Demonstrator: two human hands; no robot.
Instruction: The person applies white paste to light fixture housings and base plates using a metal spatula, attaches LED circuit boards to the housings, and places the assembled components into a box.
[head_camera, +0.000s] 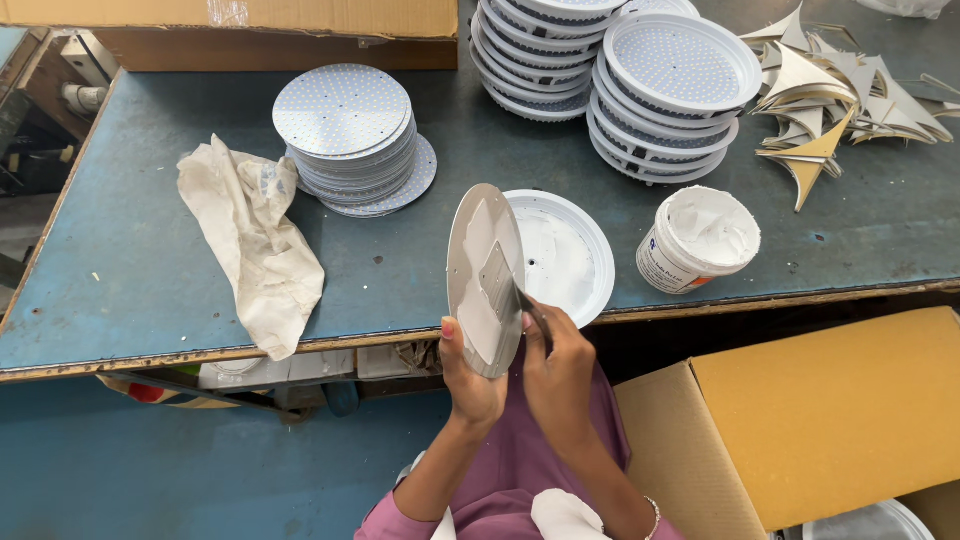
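A round metal disc (484, 280) stood nearly on edge above the near rim of the blue surface (150, 270), its grey face smeared with white paste. The left hand (470, 375) gripped its lower edge from beneath, thumb on the near face, forearm rising from below. The right hand (560, 370) was closed around the handle of a flat scraper (500, 285), whose blade lay against the pasted face; the wrist was bent inward, the fingers curled tight.

Just behind the disc lay a shallow white round housing (570, 255), paste inside it. To its right stood an open white tub of paste (700, 240). Farther back sat stacks of white housings fitted with dotted plates (660, 90), and to the left a pile of dotted round boards (350, 135). A crumpled cloth (250, 240) lay at the left, cardboard offcuts (840, 100) at the far right. A brown carton (830, 420) stood beside the person, on the right.
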